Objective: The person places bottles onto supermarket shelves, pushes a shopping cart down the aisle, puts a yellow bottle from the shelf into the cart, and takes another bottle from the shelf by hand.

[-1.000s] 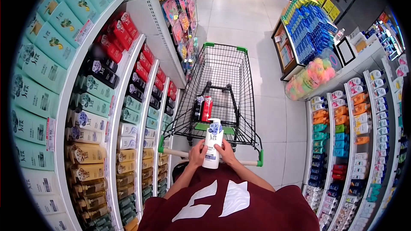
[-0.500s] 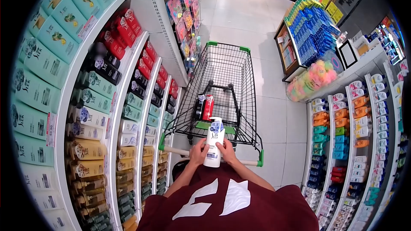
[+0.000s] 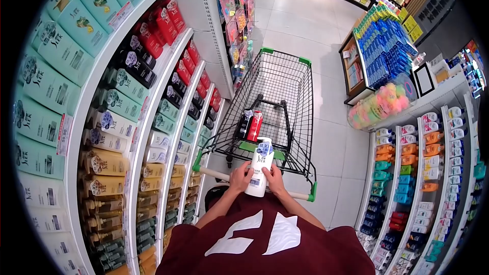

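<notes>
A white pump bottle (image 3: 259, 173) with a blue neck label is held upright between both hands, close to my chest. My left hand (image 3: 241, 177) grips its left side, thumb on the front. On the other side my right hand (image 3: 275, 178) grips it the same way. Just beyond the bottle stands a shopping cart (image 3: 306, 107) of dark wire with green corners; its pale handle (image 3: 219, 173) runs behind my hands. Inside the cart, a black bottle (image 3: 244, 124) and a red bottle (image 3: 254, 126) stand side by side near the handle.
Shelves on the left (image 3: 133, 183) carry rows of teal, red, black, white and gold bottles. On the right, another shelf unit (image 3: 392, 198) holds small colourful bottles. Ahead are a stand of blue boxes (image 3: 382, 51) and a clear bin of bath puffs (image 3: 382, 104). Tiled floor (image 3: 293, 15) runs between.
The view has shifted slightly left, so the cart and shelves appear farther right. Both hands keep hold of the white bottle, which leans a little more to the right.
</notes>
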Motion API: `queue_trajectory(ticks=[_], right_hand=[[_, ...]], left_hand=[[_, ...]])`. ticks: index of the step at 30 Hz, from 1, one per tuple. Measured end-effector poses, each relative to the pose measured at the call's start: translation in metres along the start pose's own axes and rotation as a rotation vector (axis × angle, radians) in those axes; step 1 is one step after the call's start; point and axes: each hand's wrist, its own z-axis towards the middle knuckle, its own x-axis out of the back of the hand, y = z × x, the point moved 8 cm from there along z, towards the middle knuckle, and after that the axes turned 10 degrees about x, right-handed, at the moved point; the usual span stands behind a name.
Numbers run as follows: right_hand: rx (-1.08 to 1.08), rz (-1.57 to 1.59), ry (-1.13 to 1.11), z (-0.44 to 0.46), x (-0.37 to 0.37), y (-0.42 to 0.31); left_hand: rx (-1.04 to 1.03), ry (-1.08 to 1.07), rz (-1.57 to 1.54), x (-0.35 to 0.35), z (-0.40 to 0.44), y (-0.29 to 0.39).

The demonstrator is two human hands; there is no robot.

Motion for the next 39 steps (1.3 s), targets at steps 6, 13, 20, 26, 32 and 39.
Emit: queue_trajectory(ticks=[6, 13, 20, 26, 32, 39], right_hand=[[0.009, -0.069, -0.008, 0.000, 0.001, -0.002], [0.025, -0.087, 0.008, -0.002, -0.004, -0.015], [0.013, -0.097, -0.004, -0.001, 0.001, -0.001], [0.051, -0.084, 0.005, -0.001, 0.000, -0.005], [0.079, -0.093, 0.001, 0.001, 0.002, -0.001], [0.045, -0.088, -0.003, 0.001, 0.000, -0.005]], left_hand=[[0.006, 0.002, -0.010, 0.001, 0.001, -0.003], [0.031, -0.011, -0.001, 0.002, -0.001, 0.003], [0.024, -0.001, -0.017, 0.001, -0.001, -0.001], [0.019, 0.018, 0.021, 0.002, 0.000, -0.003], [0.025, 0.014, -0.004, 0.001, -0.001, -0.002], [0.027, 0.023, 0.035, 0.002, -0.001, -0.001]])
